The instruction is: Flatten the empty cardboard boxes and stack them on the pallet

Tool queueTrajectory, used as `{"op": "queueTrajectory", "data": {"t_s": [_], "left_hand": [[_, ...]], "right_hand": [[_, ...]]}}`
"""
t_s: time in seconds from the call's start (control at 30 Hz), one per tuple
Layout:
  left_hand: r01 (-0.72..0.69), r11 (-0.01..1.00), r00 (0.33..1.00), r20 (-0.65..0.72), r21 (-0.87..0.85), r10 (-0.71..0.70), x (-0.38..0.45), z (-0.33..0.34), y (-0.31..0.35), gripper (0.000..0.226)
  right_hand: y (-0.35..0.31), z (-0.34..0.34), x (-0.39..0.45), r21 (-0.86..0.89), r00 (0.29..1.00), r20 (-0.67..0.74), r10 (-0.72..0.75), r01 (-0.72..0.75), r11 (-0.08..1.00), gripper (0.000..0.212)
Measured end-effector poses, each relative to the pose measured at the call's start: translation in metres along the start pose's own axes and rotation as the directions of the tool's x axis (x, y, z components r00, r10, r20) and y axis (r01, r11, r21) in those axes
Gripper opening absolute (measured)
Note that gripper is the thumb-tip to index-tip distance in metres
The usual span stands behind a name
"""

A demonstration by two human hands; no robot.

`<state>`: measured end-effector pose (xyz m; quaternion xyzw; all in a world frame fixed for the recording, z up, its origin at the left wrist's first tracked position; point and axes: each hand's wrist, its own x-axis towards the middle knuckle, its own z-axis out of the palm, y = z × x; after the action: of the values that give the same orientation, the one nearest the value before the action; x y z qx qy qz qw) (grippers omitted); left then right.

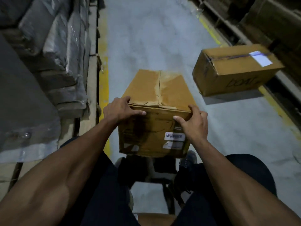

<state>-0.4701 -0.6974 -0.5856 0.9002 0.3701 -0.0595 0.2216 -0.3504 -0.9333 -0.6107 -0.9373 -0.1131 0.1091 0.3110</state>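
A brown cardboard box (158,90) with its top flaps closed stands right in front of me, barcode labels on its near face. My left hand (119,110) grips its near left top corner, fingers over the flap edge and thumb laid along the near face. My right hand (193,122) grips the near right top corner, thumb on the near face. A second brown cardboard box (234,70), taped and bearing a white label, lies on the floor at the right.
Wrapped grey bundles (53,51) fill a wooden pallet rack on the left behind a yellow floor line (103,75). Shelving with cartons (268,18) runs along the right. Grey concrete aisle floor (151,33) stretches ahead. A dark metal frame (164,175) stands between my legs.
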Motion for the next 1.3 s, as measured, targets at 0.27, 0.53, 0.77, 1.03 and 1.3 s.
{"op": "queueTrajectory", "data": {"t_s": [0.27, 0.53, 0.77, 1.03, 1.3], "left_hand": [[-0.043, 0.999, 0.985, -0.168, 0.003, 0.043, -0.034, -0.061, 0.021, 0.101], [-0.294, 0.931, 0.944, -0.219, -0.216, 0.247, -0.026, -0.073, 0.012, 0.1], [-0.365, 0.929, 0.929, 0.088, 0.053, 0.36, -0.071, -0.032, -0.025, 0.135], [-0.348, 0.93, 0.933, -0.052, 0.122, 0.356, -0.066, -0.018, -0.023, 0.135], [-0.311, 0.922, 0.945, -0.181, -0.229, 0.274, -0.04, -0.02, 0.001, 0.119]], "right_hand": [[-0.039, -0.048, -0.024, 0.023, 0.978, -0.188, -0.089, 0.095, 0.995, 0.075], [-0.076, -0.074, 0.004, -0.022, 0.977, -0.206, -0.045, 0.042, 0.999, 0.073], [-0.101, -0.077, 0.036, -0.019, 0.976, -0.219, -0.009, 0.005, 1.0, 0.073], [-0.074, -0.073, 0.027, 0.013, 0.984, -0.074, -0.16, 0.161, 0.987, 0.082], [0.004, -0.047, -0.029, 0.061, 0.981, 0.047, -0.188, 0.185, 0.981, 0.112]]}}
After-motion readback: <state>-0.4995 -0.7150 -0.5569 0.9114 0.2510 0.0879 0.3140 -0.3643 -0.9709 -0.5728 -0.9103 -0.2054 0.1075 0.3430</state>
